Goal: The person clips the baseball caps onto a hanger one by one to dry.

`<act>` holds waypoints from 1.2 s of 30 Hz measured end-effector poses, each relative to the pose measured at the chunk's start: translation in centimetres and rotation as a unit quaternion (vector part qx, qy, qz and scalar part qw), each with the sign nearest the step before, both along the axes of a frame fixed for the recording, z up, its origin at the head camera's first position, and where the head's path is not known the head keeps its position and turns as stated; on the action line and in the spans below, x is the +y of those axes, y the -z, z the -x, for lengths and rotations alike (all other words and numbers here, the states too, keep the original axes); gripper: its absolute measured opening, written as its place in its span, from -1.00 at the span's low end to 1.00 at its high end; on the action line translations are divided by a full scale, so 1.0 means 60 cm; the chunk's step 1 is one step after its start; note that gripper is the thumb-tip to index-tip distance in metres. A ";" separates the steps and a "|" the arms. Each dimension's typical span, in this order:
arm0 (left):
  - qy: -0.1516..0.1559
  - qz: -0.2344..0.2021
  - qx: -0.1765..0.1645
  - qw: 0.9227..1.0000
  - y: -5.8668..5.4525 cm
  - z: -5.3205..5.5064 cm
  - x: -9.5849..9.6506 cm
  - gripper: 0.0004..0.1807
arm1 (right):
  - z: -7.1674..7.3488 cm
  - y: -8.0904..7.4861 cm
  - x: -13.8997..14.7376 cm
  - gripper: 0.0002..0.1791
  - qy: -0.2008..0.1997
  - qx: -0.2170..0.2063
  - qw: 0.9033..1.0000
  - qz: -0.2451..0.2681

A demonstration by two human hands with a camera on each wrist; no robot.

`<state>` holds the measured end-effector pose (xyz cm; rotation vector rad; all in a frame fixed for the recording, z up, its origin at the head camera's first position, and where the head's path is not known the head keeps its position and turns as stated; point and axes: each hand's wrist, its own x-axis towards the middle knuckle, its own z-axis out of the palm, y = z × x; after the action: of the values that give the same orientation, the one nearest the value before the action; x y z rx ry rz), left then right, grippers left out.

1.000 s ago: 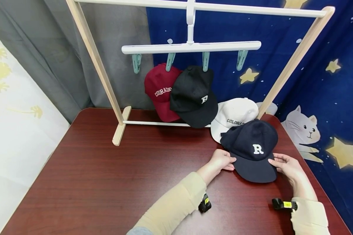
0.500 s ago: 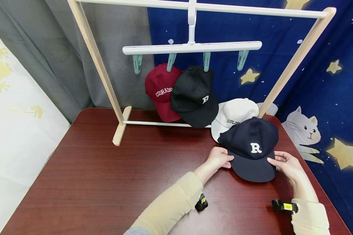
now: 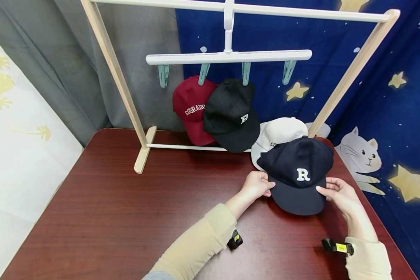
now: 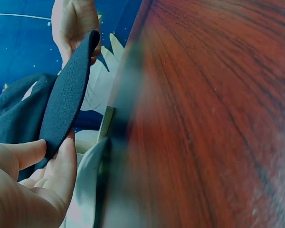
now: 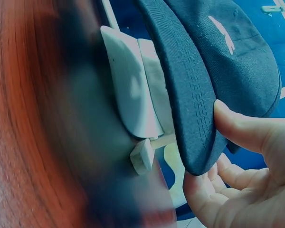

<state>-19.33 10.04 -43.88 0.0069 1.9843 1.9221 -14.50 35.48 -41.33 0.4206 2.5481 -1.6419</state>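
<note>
A navy baseball cap (image 3: 297,163) with a white letter R faces the head camera, its brim toward me. My left hand (image 3: 257,185) pinches the left edge of the brim between thumb and fingers. On the opposite edge, my right hand (image 3: 339,194) pinches the brim the same way. In both wrist views the brim is raised over the table. Behind the navy cap, a white cap (image 3: 276,132) rests on the table and is partly covered by it. A red cap (image 3: 192,105) and a black cap (image 3: 231,112) hang from two teal clips (image 3: 245,74).
A wooden rack (image 3: 115,74) stands on the dark red table (image 3: 108,217). From its top bar hangs a white hanger (image 3: 227,57). Its outer left clip (image 3: 163,76) and outer right clip (image 3: 288,72) hold nothing. Curtains (image 3: 140,70) hang behind.
Both hands have lifted the navy cap slightly up and to the left. It now covers more of the white cap's lettering. The hanging caps have not moved.
</note>
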 end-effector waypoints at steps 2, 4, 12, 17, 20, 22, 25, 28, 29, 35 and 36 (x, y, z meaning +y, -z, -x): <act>0.003 0.004 0.009 1.000 -0.002 0.001 -0.004 -0.67 | 0.001 -0.002 -0.003 -0.40 0.000 0.003 1.000 0.002; 0.007 0.012 0.020 1.000 -0.005 0.002 -0.008 -0.65 | 0.001 -0.004 -0.005 -0.42 0.000 0.008 1.000 0.004; 0.017 0.042 0.061 0.997 -0.024 0.004 -0.025 -0.59 | 0.006 -0.013 -0.015 -0.46 -0.005 0.038 0.999 -0.001; 0.021 0.047 0.080 0.995 -0.034 0.003 -0.036 -0.59 | 0.007 -0.023 -0.024 -0.52 -0.006 0.055 0.998 -0.007; 0.023 0.050 0.087 0.995 -0.039 0.003 -0.042 -0.62 | 0.007 -0.028 -0.028 -0.58 -0.004 0.064 0.998 0.003; 0.023 0.052 0.091 0.994 -0.041 0.004 -0.046 -0.62 | 0.008 -0.031 -0.033 -0.60 -0.002 0.068 0.998 0.005; 0.026 0.059 0.099 0.993 -0.047 0.005 -0.053 -0.62 | 0.009 -0.036 -0.040 -0.60 0.002 0.077 0.997 0.009; 0.027 0.064 0.109 0.992 -0.054 0.006 -0.061 -0.64 | 0.009 -0.042 -0.046 -0.61 0.006 0.087 0.996 0.020; 0.028 0.066 0.113 0.991 -0.057 0.006 -0.063 -0.65 | 0.009 -0.043 -0.047 -0.61 0.006 0.092 0.995 0.025; 0.028 0.072 0.130 0.988 -0.069 0.004 -0.073 -0.74 | 0.005 -0.053 -0.057 -0.64 0.006 0.122 0.991 0.051; 0.030 0.072 0.132 0.988 -0.070 0.003 -0.076 -0.75 | 0.004 -0.055 -0.059 -0.64 0.005 0.125 0.991 0.054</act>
<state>-19.51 5.50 -39.66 0.2924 2.2611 1.8143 -14.76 31.96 -38.05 0.2325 2.6114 -1.9387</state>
